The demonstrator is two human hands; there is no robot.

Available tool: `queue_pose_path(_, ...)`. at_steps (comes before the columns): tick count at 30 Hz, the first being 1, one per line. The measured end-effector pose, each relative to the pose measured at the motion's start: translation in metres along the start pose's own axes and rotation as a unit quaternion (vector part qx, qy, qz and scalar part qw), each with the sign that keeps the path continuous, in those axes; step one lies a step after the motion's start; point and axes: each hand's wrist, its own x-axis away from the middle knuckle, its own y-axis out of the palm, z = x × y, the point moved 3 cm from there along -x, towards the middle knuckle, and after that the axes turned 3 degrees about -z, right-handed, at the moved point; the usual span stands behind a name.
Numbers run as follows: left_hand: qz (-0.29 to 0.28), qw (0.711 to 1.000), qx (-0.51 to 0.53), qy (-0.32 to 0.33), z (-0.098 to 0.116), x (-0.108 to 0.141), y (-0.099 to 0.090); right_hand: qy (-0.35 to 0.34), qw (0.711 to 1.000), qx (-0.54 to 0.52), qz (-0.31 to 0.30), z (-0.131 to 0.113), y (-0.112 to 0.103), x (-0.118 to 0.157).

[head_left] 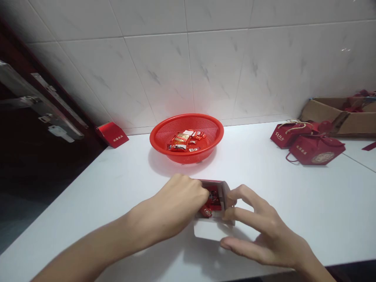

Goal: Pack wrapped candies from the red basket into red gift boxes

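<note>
The small open box [209, 231] is located on the counter [117, 176], between the two hands, with its pale flap folded out toward the person. Red wrapped pieces [207, 212] are seen inside. The left hand [179, 203] is curled at the left side, fingers dipped in; whether anything is gripped cannot be told, the fingertips being hidden. The right hand [264, 223] is loosely open, its fingertips at the right wall, thumb apart. Judgement: the thin wall is best braced lightly, without squeezing, and the inner fingers eased gently so that wrappers are not snagged.
</note>
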Motion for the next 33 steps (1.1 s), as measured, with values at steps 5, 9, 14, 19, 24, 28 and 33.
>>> queue_pose_path(5,-0.124,0.989,-0.061,0.053,0.023,-0.033,-0.002,0.000,1.000,0.005,0.002,-0.002,0.004,-0.002)
queue_pose_path(9,-0.148,0.987,-0.058,0.016,0.019,-0.043,0.001,0.011,1.000,0.015,0.005,-0.003,0.004,0.001)
queue_pose_path(14,-0.101,0.988,0.120,0.001,-0.005,-0.040,0.002,0.029,0.999,0.031,0.032,-0.003,0.004,0.003)
queue_pose_path(19,-0.181,0.979,0.061,-0.075,-0.015,-0.052,0.010,0.071,0.994,0.062,0.050,0.007,0.011,-0.001)
queue_pose_path(24,-0.097,0.988,0.065,-0.106,-0.022,-0.070,0.001,0.112,0.986,0.100,0.067,0.016,0.015,0.002)
queue_pose_path(28,-0.113,0.984,0.107,-0.089,-0.025,-0.067,-0.003,0.038,0.987,0.145,0.053,0.006,0.023,0.013)
queue_pose_path(33,-0.071,0.989,0.090,-0.092,-0.034,-0.070,-0.010,0.075,0.978,0.170,0.100,0.021,0.030,0.006)
